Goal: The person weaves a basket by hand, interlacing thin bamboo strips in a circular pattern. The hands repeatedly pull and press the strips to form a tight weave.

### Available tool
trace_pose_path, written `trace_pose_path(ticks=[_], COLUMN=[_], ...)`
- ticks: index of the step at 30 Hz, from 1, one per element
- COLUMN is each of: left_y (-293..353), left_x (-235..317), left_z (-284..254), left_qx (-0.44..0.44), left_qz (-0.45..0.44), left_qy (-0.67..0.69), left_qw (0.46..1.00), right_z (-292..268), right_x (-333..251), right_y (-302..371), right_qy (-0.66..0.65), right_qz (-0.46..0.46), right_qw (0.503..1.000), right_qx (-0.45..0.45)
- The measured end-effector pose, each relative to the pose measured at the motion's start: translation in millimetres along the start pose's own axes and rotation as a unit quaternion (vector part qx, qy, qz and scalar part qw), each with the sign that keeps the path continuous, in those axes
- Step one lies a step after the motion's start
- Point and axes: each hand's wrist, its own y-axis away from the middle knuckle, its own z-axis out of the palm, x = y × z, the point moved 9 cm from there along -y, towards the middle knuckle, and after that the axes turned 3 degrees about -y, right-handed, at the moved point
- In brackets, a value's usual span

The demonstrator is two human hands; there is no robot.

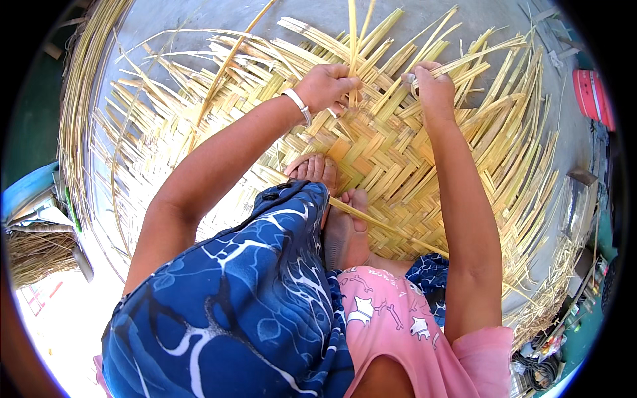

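A woven mat [375,142] of flat yellow-green cane strips lies on the floor around my bare feet [318,169], its loose strip ends fanning out along the far edge. My left hand [325,87], a white band at its wrist, is closed in a pinch on a few upright strips [353,50] at the weave's far edge. To the right, my right hand [432,89] is closed round other strips [464,61] that point to the far right. Something white wraps one of its fingers. The fingertips of both hands are partly hidden.
A bundle of long, thin strips [79,113] lies along the left side. Grey floor [179,16] shows beyond the mat. A red object [590,98] is at the far right. Shredded scraps [541,308] are heaped at the lower right.
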Motion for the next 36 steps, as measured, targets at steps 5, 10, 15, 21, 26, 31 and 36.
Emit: trace_pose_path(ticks=[5, 10, 15, 21, 26, 31, 36], left_y=[-12, -67, -106, -129, -124, -119, -110], left_x=[7, 46, 54, 52, 62, 52, 56], left_z=[-15, -29, -20, -16, -4, -5, -6], left_qx=[0.039, 0.084, 0.052, 0.078, 0.086, 0.03, 0.03], left_qz=[0.025, 0.126, 0.103, 0.106, 0.123, 0.06, 0.04], left_qy=[-0.002, -0.161, -0.254, -0.305, -0.282, 0.002, 0.047], left_qw=[0.999, 0.975, 0.96, 0.943, 0.948, 0.998, 0.998], right_z=[7, 6, 18, 22, 35, 47, 56], right_x=[-8, 12, 6, 2, -14, 4, 5], right_y=[0, -23, -21, -17, -5, -31, -17], right_qy=[-0.011, -0.021, -0.014, -0.004, 0.138, 0.329, 0.374], right_qz=[0.064, 0.156, 0.139, 0.159, 0.134, 0.041, -0.006], right_qw=[0.998, 0.986, 0.98, 0.961, 0.957, 0.918, 0.887], right_qx=[-0.012, -0.048, -0.142, -0.226, -0.219, -0.216, -0.272])
